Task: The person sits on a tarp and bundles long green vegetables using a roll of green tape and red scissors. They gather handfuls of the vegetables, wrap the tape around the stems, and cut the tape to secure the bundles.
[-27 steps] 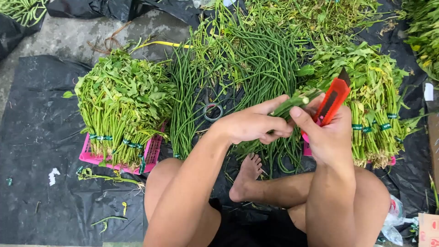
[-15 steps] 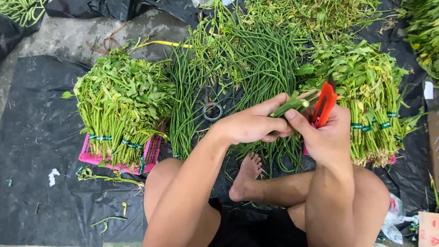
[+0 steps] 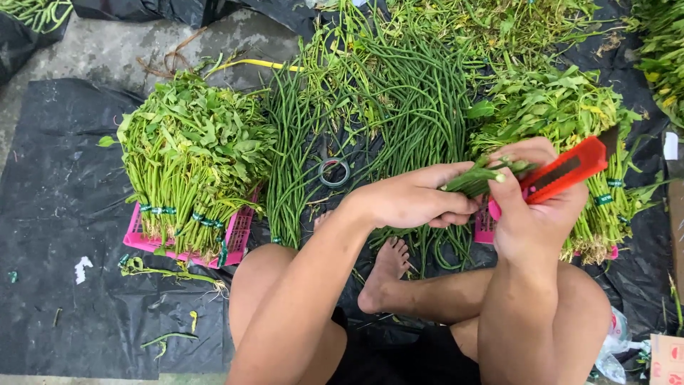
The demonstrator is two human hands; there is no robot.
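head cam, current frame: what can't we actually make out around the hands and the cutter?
- Head view: where the blade of the orange cutter meets the green stems; the right hand and the leaves behind hide it.
- Head view: how many stems the left hand grips; its curled fingers cover them.
- Head view: most of the right pink crate; the right hand and leafy bundles cover it.
- Head view: the box at the lower right corner; cut off by the edge.

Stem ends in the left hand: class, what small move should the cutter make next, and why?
Probably draw the cutter across the stems: the left hand grips them with ends sticking out, and the right hand holds the cutter beside those ends.
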